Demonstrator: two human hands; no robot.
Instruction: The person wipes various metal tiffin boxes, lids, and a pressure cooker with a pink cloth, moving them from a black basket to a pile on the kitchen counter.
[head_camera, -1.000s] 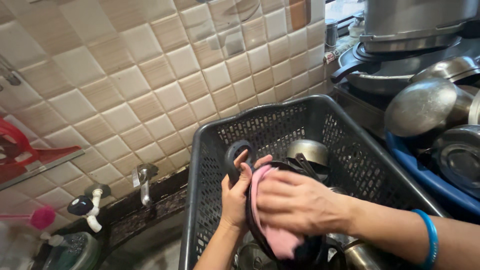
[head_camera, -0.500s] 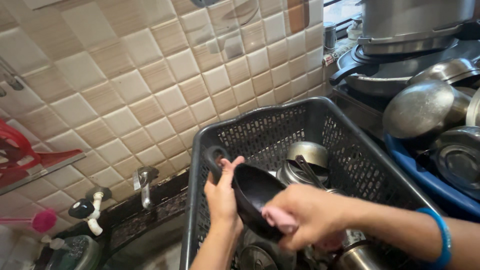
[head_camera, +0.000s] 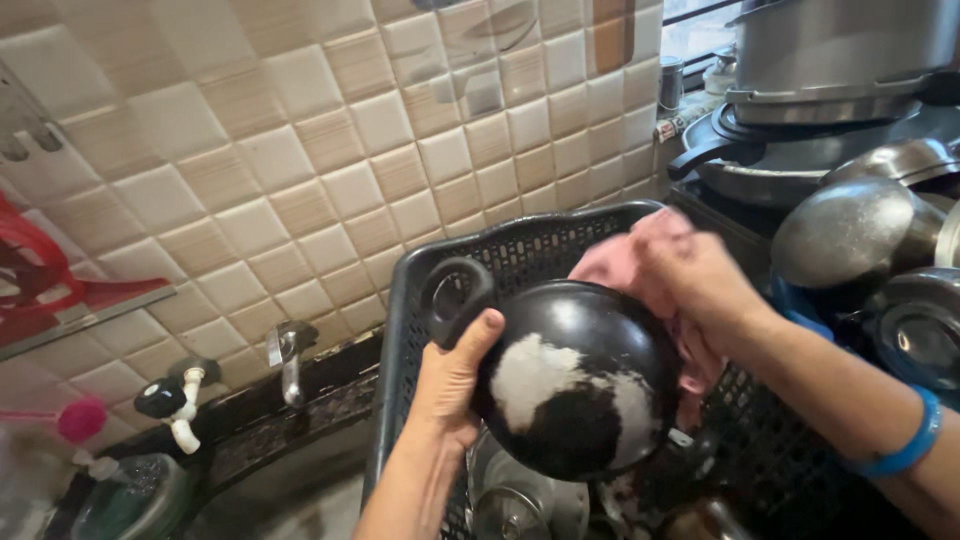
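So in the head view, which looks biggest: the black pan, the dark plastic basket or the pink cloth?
1. Dark plastic basket
2. Round black pan, though nearness to the camera enlarges it
3. Pink cloth, partly hidden by the right hand

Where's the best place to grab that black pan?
Probably the looped black handle, coming from the left side. It sticks out from the black pan, clear of the soapy underside, and the left hand already grips just below it.
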